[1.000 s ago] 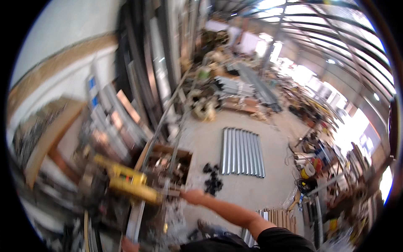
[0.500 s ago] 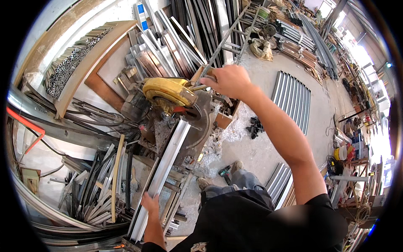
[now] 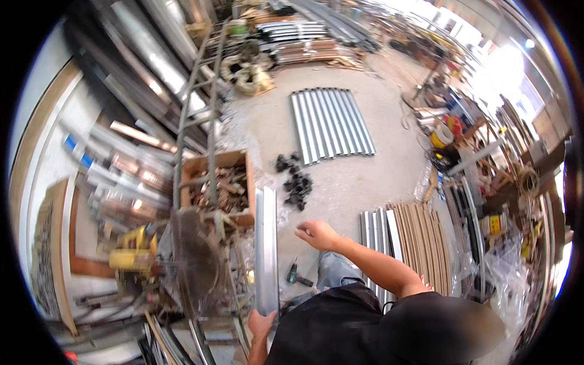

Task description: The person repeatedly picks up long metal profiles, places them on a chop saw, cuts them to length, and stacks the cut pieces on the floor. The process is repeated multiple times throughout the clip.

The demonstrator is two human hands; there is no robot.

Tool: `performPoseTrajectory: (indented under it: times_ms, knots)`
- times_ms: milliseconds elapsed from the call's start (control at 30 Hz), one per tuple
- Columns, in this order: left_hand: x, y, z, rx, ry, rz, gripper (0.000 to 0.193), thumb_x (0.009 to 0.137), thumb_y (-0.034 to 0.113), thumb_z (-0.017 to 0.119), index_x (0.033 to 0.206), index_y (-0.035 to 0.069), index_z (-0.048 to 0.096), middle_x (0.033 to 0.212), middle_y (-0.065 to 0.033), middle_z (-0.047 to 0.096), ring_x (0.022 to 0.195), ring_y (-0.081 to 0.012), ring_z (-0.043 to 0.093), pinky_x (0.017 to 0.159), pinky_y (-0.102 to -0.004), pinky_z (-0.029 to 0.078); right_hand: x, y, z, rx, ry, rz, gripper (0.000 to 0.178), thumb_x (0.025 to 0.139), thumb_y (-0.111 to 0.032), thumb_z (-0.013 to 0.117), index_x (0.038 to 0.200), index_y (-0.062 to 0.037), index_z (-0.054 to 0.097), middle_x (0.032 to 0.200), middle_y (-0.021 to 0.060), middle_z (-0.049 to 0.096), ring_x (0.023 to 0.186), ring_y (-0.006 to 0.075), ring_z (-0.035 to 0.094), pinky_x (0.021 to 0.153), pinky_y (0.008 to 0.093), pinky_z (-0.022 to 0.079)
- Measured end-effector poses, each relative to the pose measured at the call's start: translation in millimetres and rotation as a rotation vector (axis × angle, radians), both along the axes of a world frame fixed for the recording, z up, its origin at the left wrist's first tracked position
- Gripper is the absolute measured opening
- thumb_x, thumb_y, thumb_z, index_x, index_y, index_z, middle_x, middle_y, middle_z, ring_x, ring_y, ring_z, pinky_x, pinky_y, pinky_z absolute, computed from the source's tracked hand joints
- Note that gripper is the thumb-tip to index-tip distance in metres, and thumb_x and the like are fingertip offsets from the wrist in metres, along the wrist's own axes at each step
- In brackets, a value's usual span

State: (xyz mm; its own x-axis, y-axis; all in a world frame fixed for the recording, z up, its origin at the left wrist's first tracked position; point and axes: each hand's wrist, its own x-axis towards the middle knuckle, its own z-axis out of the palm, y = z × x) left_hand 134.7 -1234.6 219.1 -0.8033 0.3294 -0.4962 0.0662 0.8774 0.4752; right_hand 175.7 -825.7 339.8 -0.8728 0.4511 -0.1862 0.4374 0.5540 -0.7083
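My left hand (image 3: 261, 322), low in the picture, grips the near end of a long silver metal profile (image 3: 266, 249). The profile points away from me, lifted clear of the cut-off saw. To its right, my right hand (image 3: 317, 235) hangs in the air with loosely curled fingers and nothing visible in them. The yellow-guarded cut-off saw (image 3: 131, 257) is at the left, smeared by motion, and neither hand touches it.
A wooden box of scraps (image 3: 248, 182) stands beyond the saw, with a ladder (image 3: 182, 131) beside it. Black pieces (image 3: 297, 188) lie on the floor. Silver profiles (image 3: 331, 125) lie in a row farther off. A cordless drill (image 3: 298, 277) lies near my feet; brown strips (image 3: 420, 243) are at right.
My right hand has let go of the saw handle and drawn back. My left hand has taken the profile off the saw and swung it right. The view has turned right.
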Motion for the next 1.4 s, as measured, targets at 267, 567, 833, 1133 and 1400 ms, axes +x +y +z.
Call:
performPoseTrajectory:
  times_ms: [267, 567, 833, 1133, 1400]
  knots:
    - [-20.7, 317.3, 23.7, 0.126, 0.12, -0.571, 0.06, 0.068, 0.04, 0.092, 0.106, 0.0, 0.068, 0.108, -0.0237, 0.07, 0.105, -0.0445, 0.065, 0.092, -0.053, 0.052, 191.1, 205.1, -2.8, 0.282, -0.115, -0.171, 0.058, 0.093, -0.033, 0.073, 0.141, -0.0057, 0.056, 0.131, 0.0201, 0.064, 0.12, 0.041, 0.062, 0.1, 0.048, 0.052]
    - [0.3, 635.2, 59.5, 0.572, 0.38, -1.225, 0.053, 0.068, 0.033, 0.089, 0.114, 0.012, 0.073, 0.108, -0.0091, 0.074, 0.107, -0.0308, 0.064, 0.1, -0.0483, 0.044, 344.9, 394.1, 101.6, 0.733, -0.696, -0.1, 0.101, 0.074, -0.046, 0.088, 0.157, -0.0132, 0.042, 0.164, 0.0166, 0.039, 0.156, 0.0364, 0.029, 0.127, 0.0609, 0.017]
    - [-45.0, 918.4, 58.4, 0.807, 0.32, -1.7, 0.042, 0.07, 0.012, 0.079, 0.112, 0.017, 0.073, 0.107, -0.0004, 0.071, 0.108, -0.0242, 0.065, 0.107, -0.0453, 0.042, 407.3, 423.2, 13.2, 0.15, -0.405, -0.234, 0.1, 0.071, -0.047, 0.09, 0.152, -0.0081, 0.046, 0.14, 0.0219, 0.06, 0.129, 0.0425, 0.057, 0.106, 0.0499, 0.048]
    - [-21.0, 1184.7, 57.6, 0.912, 0.325, -1.528, 0.052, 0.078, 0.022, 0.083, 0.126, 0.015, 0.067, 0.115, -0.0056, 0.069, 0.12, -0.025, 0.061, 0.118, -0.0478, 0.037, 356.5, 544.6, 5.3, -0.695, -0.04, -0.911, 0.081, 0.076, -0.014, 0.086, 0.147, 0.0017, 0.05, 0.123, 0.0097, 0.068, 0.117, 0.0248, 0.063, 0.103, 0.042, 0.049]
    - [-92.2, 1115.5, -131.0, 0.409, -0.526, -0.152, 0.051, 0.099, 0.029, 0.074, 0.133, -0.004, 0.057, 0.097, -0.0088, 0.071, 0.084, -0.0152, 0.066, 0.078, -0.0302, 0.053, 408.0, 840.3, -252.0, -0.239, -0.397, -0.686, 0.094, 0.072, -0.022, 0.086, 0.154, -0.0001, 0.045, 0.125, 0.0201, 0.07, 0.114, 0.0288, 0.068, 0.098, 0.0404, 0.055]
